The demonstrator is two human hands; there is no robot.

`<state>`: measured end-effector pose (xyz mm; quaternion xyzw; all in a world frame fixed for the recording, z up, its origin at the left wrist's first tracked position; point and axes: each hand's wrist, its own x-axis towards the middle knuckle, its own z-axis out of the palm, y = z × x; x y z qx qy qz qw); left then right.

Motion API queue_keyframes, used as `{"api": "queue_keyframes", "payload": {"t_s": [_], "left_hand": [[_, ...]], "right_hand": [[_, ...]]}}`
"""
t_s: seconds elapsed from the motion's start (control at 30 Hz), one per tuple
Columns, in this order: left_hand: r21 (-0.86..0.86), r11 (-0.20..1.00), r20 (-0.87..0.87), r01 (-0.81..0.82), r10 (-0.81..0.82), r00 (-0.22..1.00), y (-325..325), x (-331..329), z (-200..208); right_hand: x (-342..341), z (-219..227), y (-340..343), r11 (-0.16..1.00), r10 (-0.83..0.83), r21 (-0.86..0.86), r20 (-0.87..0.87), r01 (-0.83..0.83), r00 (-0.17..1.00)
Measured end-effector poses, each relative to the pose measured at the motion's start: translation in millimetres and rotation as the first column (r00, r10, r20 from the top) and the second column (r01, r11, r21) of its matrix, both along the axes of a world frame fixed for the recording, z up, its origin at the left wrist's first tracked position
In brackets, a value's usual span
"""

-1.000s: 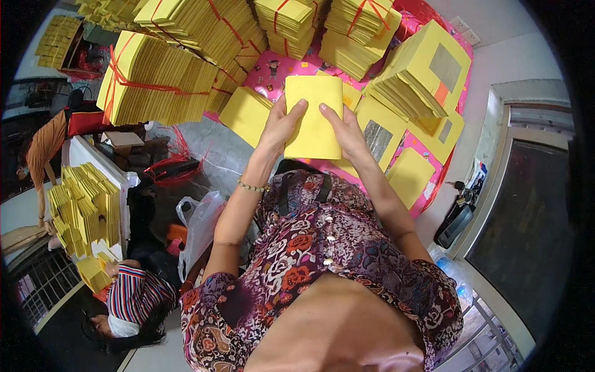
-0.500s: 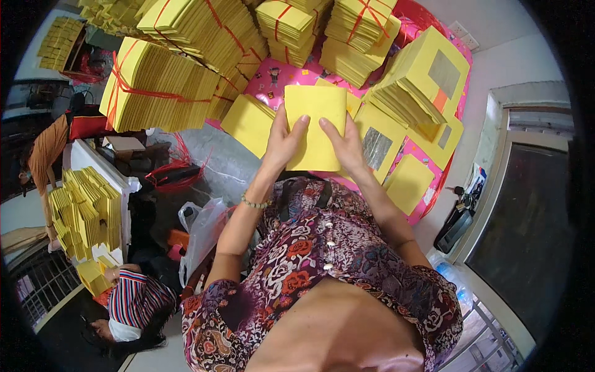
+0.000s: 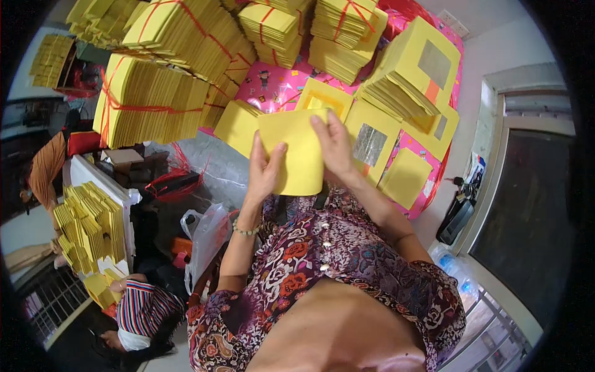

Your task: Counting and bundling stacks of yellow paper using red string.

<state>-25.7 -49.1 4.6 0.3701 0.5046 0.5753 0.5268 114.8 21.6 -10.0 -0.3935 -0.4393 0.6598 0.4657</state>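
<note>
Above the lap, the left hand (image 3: 263,173) and right hand (image 3: 336,147) grip a yellow folded sheet (image 3: 291,149) by opposite sides, its handling seemingly unfinished. Loose yellow pieces (image 3: 406,178) on the pink-covered counter (image 3: 283,94) look left to do, red-tied stacks (image 3: 155,96) beyond them done; off leftward, a striped-shirted co-worker (image 3: 149,310) is beside more yellow piles (image 3: 93,223).

two hands (image 3: 266,172) are showing | one held yellow paper piece (image 3: 294,149) is showing | one beaded bracelet (image 3: 246,232) is showing | two co-workers (image 3: 149,307) are showing | at least four red-tied yellow stacks (image 3: 158,102) are showing

Workshop, red-tied yellow stacks (image 3: 155,99), co-workers (image 3: 149,307) at a table (image 3: 128,220)
</note>
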Motion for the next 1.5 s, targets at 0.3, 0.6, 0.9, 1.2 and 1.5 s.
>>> {"api": "queue_keyframes", "payload": {"t_s": [0.3, 0.6, 0.9, 1.2, 1.5], "left_hand": [[-0.12, 0.979, 0.03, -0.164, 0.168, 0.985, -48, -35, -20], [-0.222, 0.933, 0.097, -0.283, 0.31, 0.946, -71, -38, -33], [-0.24, 0.875, 0.051, -0.421, 0.445, 0.894, -72, -43, -40], [-0.151, 0.832, -0.094, -0.534, 0.526, 0.845, -60, -42, -44], [-0.099, 0.775, -0.019, -0.624, 0.626, 0.78, -63, -50, -52]], "right_hand": [[-23, -31, -38, 0.932, 0.342, -0.009, 0.348, -0.362, 0.873], [-20, -23, -58, 0.896, 0.425, -0.058, 0.398, -0.44, 0.813], [-21, -24, -56, 0.804, 0.511, -0.1, 0.62, -0.586, 0.595], [-19, -22, -55, 0.876, 0.344, 0.065, 0.61, -0.478, 0.714], [-23, -10, -36, 0.834, 0.489, -0.04, 0.517, -0.551, 0.703]]}}
